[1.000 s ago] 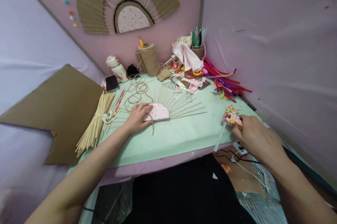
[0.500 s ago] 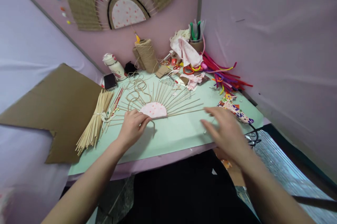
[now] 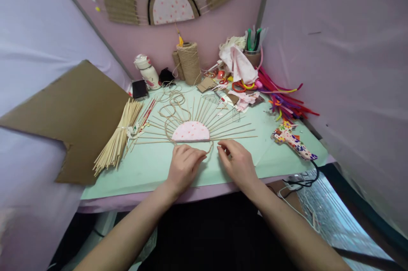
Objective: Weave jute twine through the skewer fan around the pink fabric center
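A half-round pink piece with dots (image 3: 191, 131) lies on the table, with thin sticks (image 3: 234, 127) fanning out from behind it. My left hand (image 3: 185, 167) is in front of its straight edge, thumb and fingertips pinched on a length of brown twine (image 3: 211, 147) whose end curves up to the right. More of that twine runs in loose loops over the left sticks. Just right of the twine end, my right hand (image 3: 237, 162) hovers with thumb and forefinger slightly apart and nothing visible between them.
A tied stick bundle (image 3: 119, 139) and brown cardboard (image 3: 76, 114) are at left. Twine spools (image 3: 189, 63), a bottle (image 3: 147, 71), fabric scraps (image 3: 237, 63) and pipe cleaners (image 3: 287, 99) line the back. A flower-patterned glue gun (image 3: 295, 141) lies right, its cord over the edge.
My right hand has come left, close to the left hand. The left hand has shifted right and slightly down with the twine still pinched. The view has turned a little.
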Tool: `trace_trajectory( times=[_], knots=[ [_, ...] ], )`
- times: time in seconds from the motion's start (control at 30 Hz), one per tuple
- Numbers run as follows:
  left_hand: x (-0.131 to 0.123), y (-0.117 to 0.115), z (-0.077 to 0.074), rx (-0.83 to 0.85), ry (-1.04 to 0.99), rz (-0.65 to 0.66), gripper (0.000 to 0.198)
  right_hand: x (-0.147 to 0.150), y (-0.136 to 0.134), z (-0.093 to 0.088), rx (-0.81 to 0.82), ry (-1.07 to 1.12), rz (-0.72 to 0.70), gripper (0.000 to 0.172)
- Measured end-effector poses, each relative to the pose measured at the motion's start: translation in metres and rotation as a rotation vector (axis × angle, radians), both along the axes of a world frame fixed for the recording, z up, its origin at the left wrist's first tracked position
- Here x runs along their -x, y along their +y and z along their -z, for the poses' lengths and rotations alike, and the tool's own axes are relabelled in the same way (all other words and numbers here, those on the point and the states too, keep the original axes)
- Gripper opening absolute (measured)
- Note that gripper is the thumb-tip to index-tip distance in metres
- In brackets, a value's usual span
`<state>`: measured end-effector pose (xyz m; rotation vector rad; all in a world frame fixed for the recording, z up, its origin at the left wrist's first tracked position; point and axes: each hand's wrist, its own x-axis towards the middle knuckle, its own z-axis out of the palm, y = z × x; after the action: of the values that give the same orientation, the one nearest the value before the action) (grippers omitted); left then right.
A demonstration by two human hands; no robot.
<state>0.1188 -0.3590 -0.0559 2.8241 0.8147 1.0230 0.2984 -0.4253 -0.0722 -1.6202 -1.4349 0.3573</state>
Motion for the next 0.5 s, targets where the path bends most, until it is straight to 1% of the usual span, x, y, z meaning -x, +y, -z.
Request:
trace_trajectory(
  times=[0.07,0.13,0.17,0.23,0.27,0.33,0.5],
  knots=[
    [0.001,-0.004,0.004,-0.039,0.014,0.031,0.009,0.002,-0.006,0.002,0.14,0.275,-0.044,0.019],
    [0.001,-0.008,0.007,-0.059,0.026,0.06,0.01,0.006,-0.007,0.006,0.272,0.54,-0.122,0.024],
    [0.001,-0.009,0.009,-0.063,0.034,0.074,0.011,0.009,-0.006,0.008,0.304,0.64,-0.145,0.027],
    [0.001,-0.011,0.012,-0.061,0.051,0.1,0.012,0.014,0.0,0.01,0.29,0.758,-0.132,0.033],
    [0.0,-0.011,0.013,-0.058,0.061,0.109,0.014,0.015,0.004,0.01,0.266,0.776,-0.109,0.034],
    [-0.001,-0.01,0.015,-0.053,0.087,0.115,0.015,0.016,0.013,0.009,0.223,0.737,-0.059,0.032],
    [-0.005,-0.002,0.021,-0.02,0.137,0.082,0.02,0.015,0.027,0.005,0.186,0.409,0.071,0.019]
  ],
)
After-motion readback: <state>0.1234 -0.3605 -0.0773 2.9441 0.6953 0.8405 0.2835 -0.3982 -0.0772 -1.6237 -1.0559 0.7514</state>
